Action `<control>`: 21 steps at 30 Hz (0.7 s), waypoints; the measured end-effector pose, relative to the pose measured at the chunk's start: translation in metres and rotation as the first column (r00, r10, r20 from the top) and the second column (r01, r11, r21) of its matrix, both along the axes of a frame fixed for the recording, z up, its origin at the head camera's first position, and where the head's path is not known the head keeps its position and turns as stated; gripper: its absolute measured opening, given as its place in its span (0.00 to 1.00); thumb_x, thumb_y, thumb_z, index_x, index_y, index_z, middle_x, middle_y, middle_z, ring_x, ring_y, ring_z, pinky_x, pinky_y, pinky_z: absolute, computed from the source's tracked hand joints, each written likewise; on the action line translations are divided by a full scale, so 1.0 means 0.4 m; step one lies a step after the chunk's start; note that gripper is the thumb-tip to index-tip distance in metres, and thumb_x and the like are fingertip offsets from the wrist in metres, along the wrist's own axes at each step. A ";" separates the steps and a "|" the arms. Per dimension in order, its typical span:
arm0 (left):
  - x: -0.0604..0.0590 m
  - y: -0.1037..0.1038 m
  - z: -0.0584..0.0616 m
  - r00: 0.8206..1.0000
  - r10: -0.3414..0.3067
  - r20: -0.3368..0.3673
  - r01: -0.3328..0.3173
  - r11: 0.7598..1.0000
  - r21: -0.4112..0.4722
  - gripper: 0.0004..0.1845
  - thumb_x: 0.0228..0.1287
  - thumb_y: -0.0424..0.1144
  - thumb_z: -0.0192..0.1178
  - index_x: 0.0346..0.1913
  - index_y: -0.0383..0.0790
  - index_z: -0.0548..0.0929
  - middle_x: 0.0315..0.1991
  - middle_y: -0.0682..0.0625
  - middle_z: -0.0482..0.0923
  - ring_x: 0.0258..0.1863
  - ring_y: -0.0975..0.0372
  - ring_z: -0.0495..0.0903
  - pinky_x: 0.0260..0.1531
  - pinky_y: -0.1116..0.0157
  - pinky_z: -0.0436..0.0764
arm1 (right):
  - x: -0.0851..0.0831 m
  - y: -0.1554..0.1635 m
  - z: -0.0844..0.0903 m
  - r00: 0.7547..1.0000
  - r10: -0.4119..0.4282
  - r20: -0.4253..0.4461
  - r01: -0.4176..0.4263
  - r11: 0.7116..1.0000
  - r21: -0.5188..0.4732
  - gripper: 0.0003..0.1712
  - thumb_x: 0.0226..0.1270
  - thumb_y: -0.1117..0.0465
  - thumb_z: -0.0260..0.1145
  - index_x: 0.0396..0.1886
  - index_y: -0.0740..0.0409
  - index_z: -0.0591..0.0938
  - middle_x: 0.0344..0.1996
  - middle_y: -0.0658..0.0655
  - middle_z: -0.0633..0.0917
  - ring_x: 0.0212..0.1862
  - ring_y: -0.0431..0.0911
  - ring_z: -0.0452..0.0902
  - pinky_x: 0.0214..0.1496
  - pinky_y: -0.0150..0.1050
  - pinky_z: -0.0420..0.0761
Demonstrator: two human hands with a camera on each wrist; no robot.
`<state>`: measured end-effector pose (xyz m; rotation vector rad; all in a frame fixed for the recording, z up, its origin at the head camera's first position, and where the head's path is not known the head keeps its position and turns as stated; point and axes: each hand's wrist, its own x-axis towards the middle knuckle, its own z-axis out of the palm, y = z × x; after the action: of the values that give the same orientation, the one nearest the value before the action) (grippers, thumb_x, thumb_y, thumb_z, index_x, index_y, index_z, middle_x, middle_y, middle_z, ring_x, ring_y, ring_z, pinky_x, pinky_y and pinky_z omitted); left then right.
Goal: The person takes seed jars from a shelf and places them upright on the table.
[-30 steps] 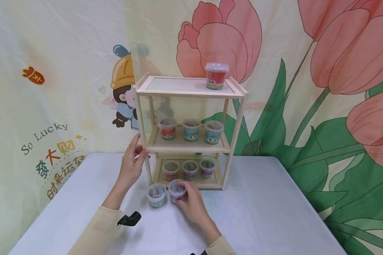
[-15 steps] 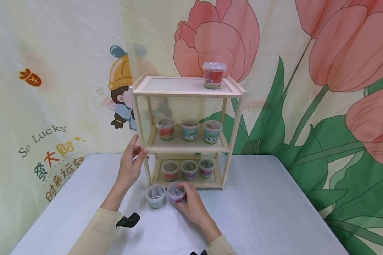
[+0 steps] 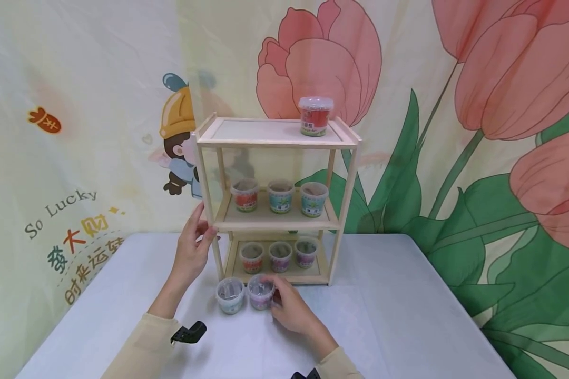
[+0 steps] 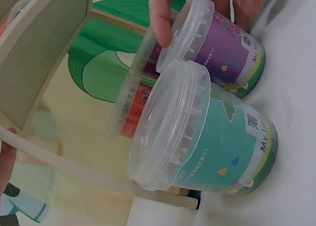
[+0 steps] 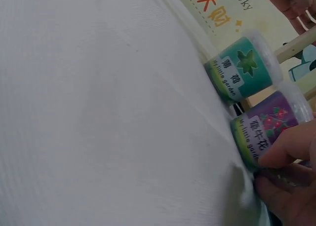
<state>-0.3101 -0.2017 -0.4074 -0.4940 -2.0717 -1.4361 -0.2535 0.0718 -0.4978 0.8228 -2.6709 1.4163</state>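
Note:
A small three-tier wooden shelf (image 3: 275,138) stands on the white table (image 3: 389,321). My left hand (image 3: 193,251) grips its front left post at the middle tier. In front of the shelf stand two clear lidded tubs: a teal-labelled tub (image 3: 229,295) (image 4: 217,137) (image 5: 242,68) and, to its right, a purple-labelled tub (image 3: 260,292) (image 4: 222,46) (image 5: 264,125). My right hand (image 3: 288,308) (image 5: 284,174) holds the purple tub, fingers curled round its side. Both tubs rest on the table, side by side.
A red tub (image 3: 315,115) sits on the top tier. Three tubs stand on the middle tier (image 3: 277,196) and three on the bottom tier (image 3: 278,255). A flower-printed backdrop (image 3: 479,105) hangs close behind the shelf. A black clip (image 3: 188,333) shows at my left sleeve.
The head view has shifted slightly; my right hand stays on the purple tub and has closed a bit more round it. The left hand keeps its hold on the post.

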 end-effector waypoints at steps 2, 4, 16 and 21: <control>0.000 0.001 -0.002 1.000 -0.005 -0.002 0.005 1.000 0.004 0.40 0.78 0.29 0.61 0.85 0.47 0.58 0.49 0.37 0.79 0.43 0.59 0.83 0.45 0.82 0.81 | 0.002 0.014 0.019 1.000 0.023 0.020 -0.023 1.000 0.014 0.46 0.60 0.84 0.59 0.76 0.50 0.69 0.71 0.60 0.74 0.74 0.56 0.71 0.74 0.50 0.77; -0.001 0.002 -0.005 1.000 -0.002 -0.004 0.002 1.000 0.000 0.40 0.78 0.29 0.61 0.85 0.47 0.58 0.49 0.37 0.79 0.43 0.60 0.83 0.45 0.83 0.81 | 0.005 0.030 0.051 0.998 0.051 0.040 -0.052 0.999 0.014 0.46 0.62 0.84 0.58 0.79 0.50 0.67 0.71 0.64 0.73 0.73 0.60 0.73 0.73 0.55 0.77; 0.001 -0.003 -0.002 1.000 0.004 0.005 -0.004 1.000 -0.013 0.38 0.80 0.31 0.59 0.86 0.52 0.58 0.48 0.38 0.79 0.44 0.57 0.84 0.46 0.82 0.81 | 0.018 0.140 0.400 0.973 0.203 -0.111 -0.201 0.979 0.026 0.36 0.74 0.74 0.67 0.78 0.58 0.69 0.71 0.62 0.76 0.70 0.59 0.76 0.71 0.54 0.79; -0.001 -0.001 -0.003 1.000 -0.010 0.000 0.010 1.000 -0.002 0.38 0.80 0.31 0.59 0.86 0.51 0.58 0.48 0.37 0.79 0.45 0.52 0.84 0.46 0.81 0.82 | 0.024 0.183 0.548 0.948 0.185 -0.261 -0.182 0.983 0.034 0.32 0.72 0.73 0.70 0.73 0.59 0.74 0.68 0.58 0.78 0.68 0.55 0.78 0.69 0.46 0.81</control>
<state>-0.3104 -0.2020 -0.4086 -0.5059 -2.0739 -1.4403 -0.2440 0.1449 -0.2787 1.1960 -2.4563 1.2240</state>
